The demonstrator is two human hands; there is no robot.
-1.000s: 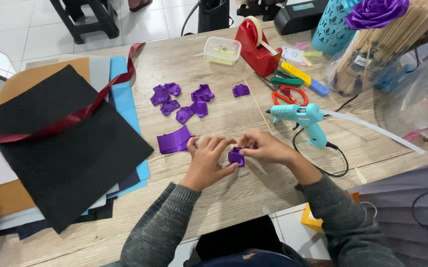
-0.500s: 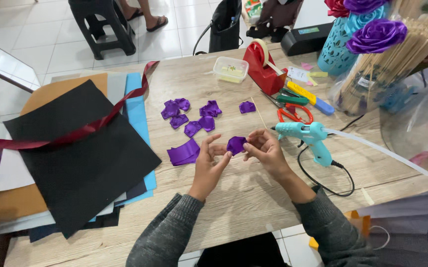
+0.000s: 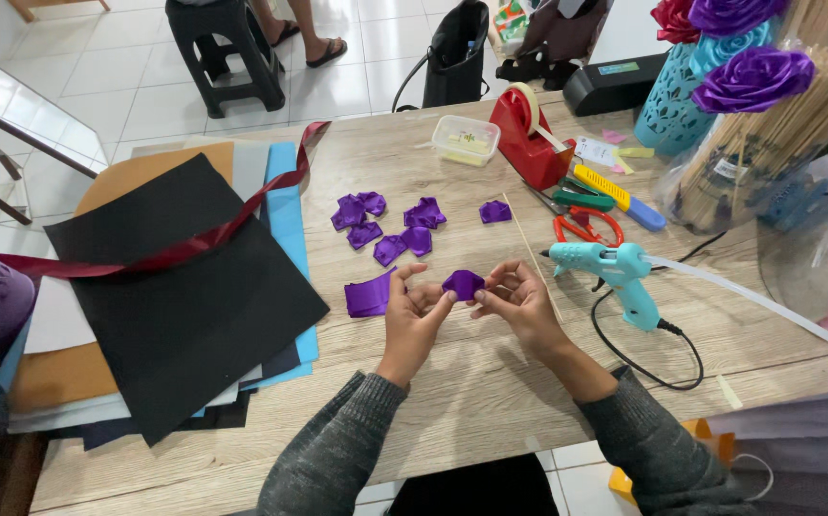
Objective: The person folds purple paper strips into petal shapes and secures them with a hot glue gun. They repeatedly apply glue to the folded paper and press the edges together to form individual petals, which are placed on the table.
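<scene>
Head view: the left hand (image 3: 412, 315) and right hand (image 3: 519, 301) together pinch a small folded purple ribbon piece (image 3: 463, 283) between their fingertips, held just above the wooden surface (image 3: 490, 401).

Risk: the fold appears secured by fingertip pressure only; if either hand relaxes, it would likely spring open. The teal glue gun (image 3: 615, 272) lies just beside the right hand, so contact with its nozzle could burn skin if it is hot.

Count: about six loose purple petals (image 3: 390, 225) beyond the hands; one flat purple ribbon strip (image 3: 368, 296) near the left hand; one glue gun; one red tape dispenser (image 3: 529, 139); one red-handled scissors (image 3: 586, 227).
</scene>
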